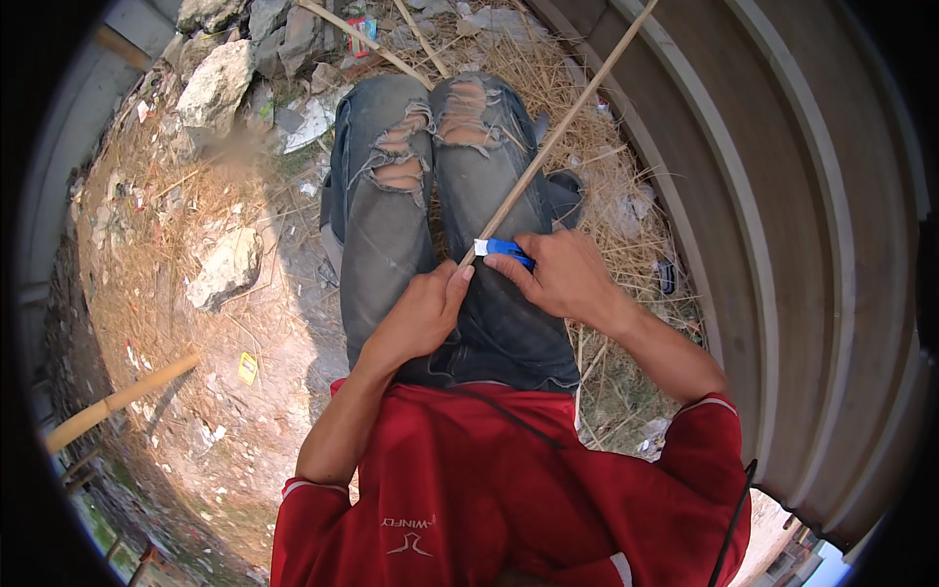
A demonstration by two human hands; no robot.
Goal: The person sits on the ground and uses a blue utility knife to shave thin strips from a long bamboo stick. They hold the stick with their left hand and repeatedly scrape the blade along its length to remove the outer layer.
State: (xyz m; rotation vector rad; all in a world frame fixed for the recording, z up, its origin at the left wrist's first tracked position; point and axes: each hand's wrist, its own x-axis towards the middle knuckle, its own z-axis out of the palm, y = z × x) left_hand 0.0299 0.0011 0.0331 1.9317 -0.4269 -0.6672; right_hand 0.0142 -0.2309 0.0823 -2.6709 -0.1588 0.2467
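Note:
A long, thin wooden stick (559,142) slants from my lap up toward the upper right, across my thigh. My left hand (423,311) is closed around its lower end, thumb pressed along it. In my right hand (565,274) is a blue utility knife (511,250), thumb and fingers gripping its handle. The knife's pale front end meets the stick just above my left thumb. How much blade is out I cannot tell. Both hands are close together over my legs in torn grey jeans (386,245).
Corrugated metal sheeting (782,196) curves along the right side. Dry straw (611,186) covers the ground around my legs. Rocks (217,83) lie at the upper left, with a pale stone (225,269) nearer. A bamboo pole (122,401) juts in from the left.

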